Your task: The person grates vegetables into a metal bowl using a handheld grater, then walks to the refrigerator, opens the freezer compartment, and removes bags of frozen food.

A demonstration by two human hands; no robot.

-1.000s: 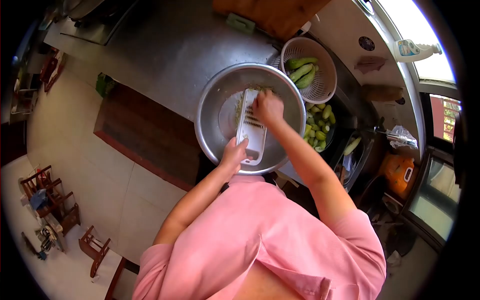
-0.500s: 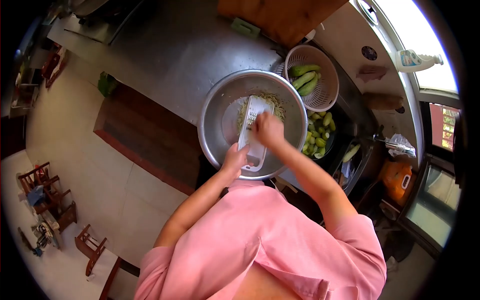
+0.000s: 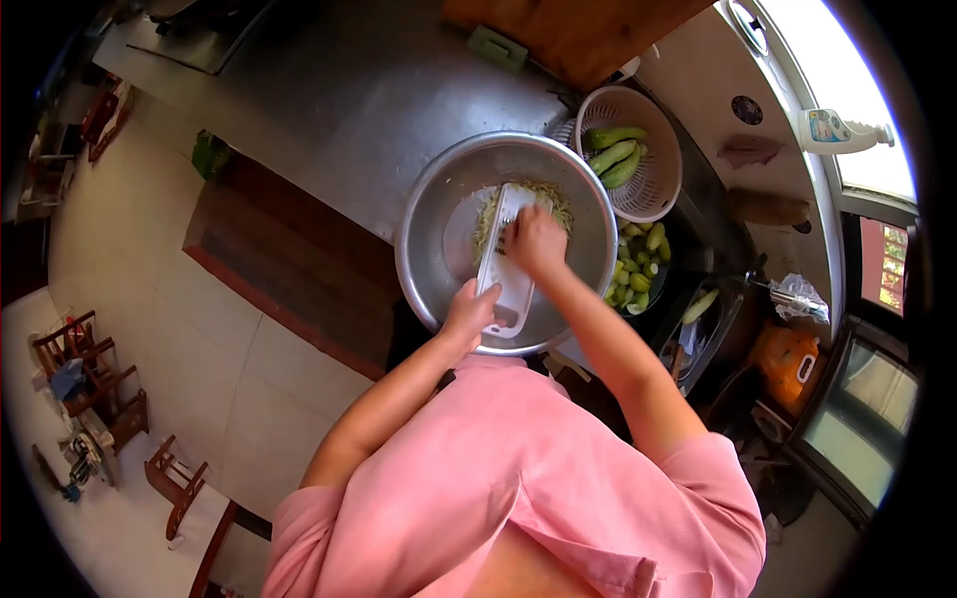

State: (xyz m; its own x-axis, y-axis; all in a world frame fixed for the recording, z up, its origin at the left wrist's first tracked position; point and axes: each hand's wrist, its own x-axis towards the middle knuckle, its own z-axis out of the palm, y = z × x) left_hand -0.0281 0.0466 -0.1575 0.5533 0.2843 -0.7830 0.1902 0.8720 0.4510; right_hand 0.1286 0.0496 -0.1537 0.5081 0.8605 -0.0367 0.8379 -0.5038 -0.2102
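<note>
A large metal basin (image 3: pixel 429 289) holds pale green shreds (image 3: pixel 561 206) near its far side. Inside it a white grater (image 3: pixel 510 289) slants, its lower end gripped by my left hand (image 3: pixel 470 316). My right hand (image 3: pixel 538 242) is closed over the grater's upper surface; whatever lies under its fingers is hidden. Right of the basin, a pale perforated basket (image 3: pixel 666 164) holds long green vegetables (image 3: pixel 618 159). Below that basket, cut green pieces (image 3: pixel 635 269) fill a dark container.
A wooden board (image 3: pixel 578 35) and a green block (image 3: pixel 496 48) are on the metal counter (image 3: pixel 329 120). At the right are a sink with a faucet (image 3: pixel 793 296), an orange container (image 3: pixel 785 364) and a white bottle (image 3: pixel 842 132). Wooden chairs (image 3: pixel 176 485) stand at lower left.
My right hand has moved down and back up a little along the grater. The grater tilts slightly differently, and more shreds show beside it. The whole view has shifted slightly.
</note>
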